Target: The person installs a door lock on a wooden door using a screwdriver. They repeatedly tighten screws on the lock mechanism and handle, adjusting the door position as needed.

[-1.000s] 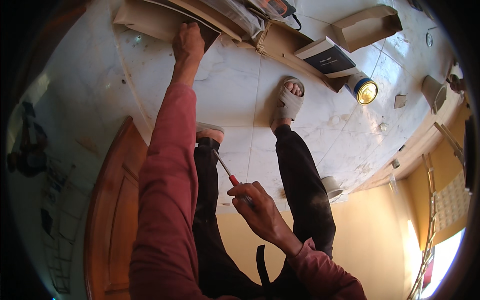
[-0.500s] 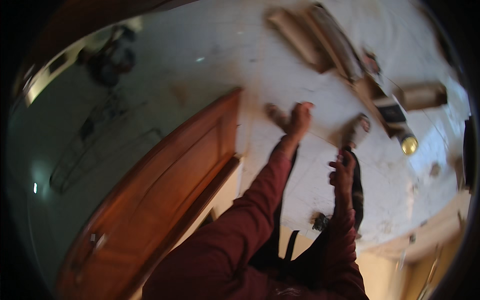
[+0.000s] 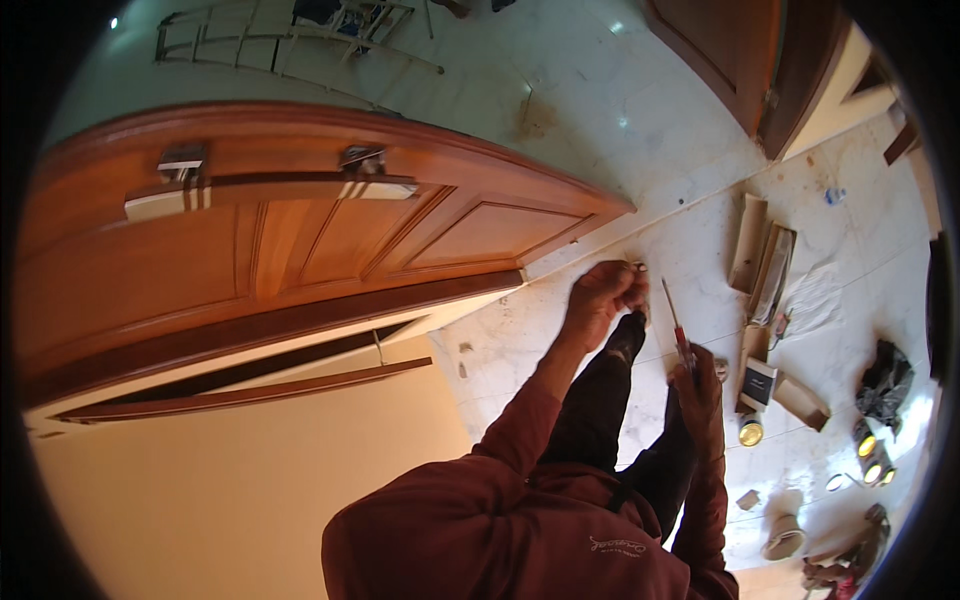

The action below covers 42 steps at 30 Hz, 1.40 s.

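My right hand (image 3: 699, 385) is wrapped round a screwdriver (image 3: 683, 340) with a red handle, its long thin shaft pointing up and away from me. To its left, my left hand (image 3: 603, 298) is closed with the fingertips pinched together. Something small and pale may be between those fingers, but I cannot make out what. Both hands are held apart above the floor, over my legs. Left of them stands a brown wooden panelled door (image 3: 330, 225), carrying a long pull handle (image 3: 270, 187) on two metal mounts.
Long open cardboard boxes (image 3: 748, 243), a small black box (image 3: 758, 384) and a round gold-topped can (image 3: 751, 432) lie on the pale tiled floor (image 3: 700, 230) at right. Beyond them is a black plastic bag (image 3: 885, 385). A metal ladder (image 3: 270, 55) shows at the far left.
My view has turned, bringing the door's pull handle and the wall below it into sight. The screwdriver shows clearly now in my right hand. My left hand's fingers are more curled in.
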Each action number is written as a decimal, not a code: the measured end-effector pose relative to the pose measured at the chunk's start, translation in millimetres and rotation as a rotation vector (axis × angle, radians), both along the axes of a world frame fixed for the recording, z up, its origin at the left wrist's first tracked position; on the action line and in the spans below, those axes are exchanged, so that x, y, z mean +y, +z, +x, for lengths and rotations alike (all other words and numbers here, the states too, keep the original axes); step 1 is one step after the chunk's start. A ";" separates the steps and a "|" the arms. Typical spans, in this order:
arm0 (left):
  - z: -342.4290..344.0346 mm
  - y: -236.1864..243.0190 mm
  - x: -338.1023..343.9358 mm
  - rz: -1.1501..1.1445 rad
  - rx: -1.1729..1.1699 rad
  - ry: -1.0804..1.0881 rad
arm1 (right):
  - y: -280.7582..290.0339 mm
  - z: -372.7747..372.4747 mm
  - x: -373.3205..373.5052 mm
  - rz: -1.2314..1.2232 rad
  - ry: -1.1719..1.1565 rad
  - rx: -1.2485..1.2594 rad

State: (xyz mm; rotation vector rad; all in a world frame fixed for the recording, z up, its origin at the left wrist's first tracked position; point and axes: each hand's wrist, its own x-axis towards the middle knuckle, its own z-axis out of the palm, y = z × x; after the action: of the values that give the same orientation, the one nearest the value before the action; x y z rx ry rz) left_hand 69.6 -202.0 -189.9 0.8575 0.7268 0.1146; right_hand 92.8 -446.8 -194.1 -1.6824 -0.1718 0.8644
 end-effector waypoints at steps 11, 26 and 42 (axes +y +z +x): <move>30.2 178.0 94.1 -0.329 -0.668 0.439 | 221.9 47.1 151.1 0.220 0.142 -0.409; 15.3 215.3 129.5 -0.244 -0.689 0.441 | 230.8 37.4 195.6 0.202 0.214 -0.528; 28.8 206.9 135.9 -0.378 -0.771 0.422 | 259.9 38.7 206.4 0.269 0.129 0.181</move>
State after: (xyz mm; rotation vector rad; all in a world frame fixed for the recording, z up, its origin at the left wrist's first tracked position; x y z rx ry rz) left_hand 98.4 -66.1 17.0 0.2385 0.1734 0.6276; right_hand 131.4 -240.4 65.8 -1.3473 -0.2624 1.0367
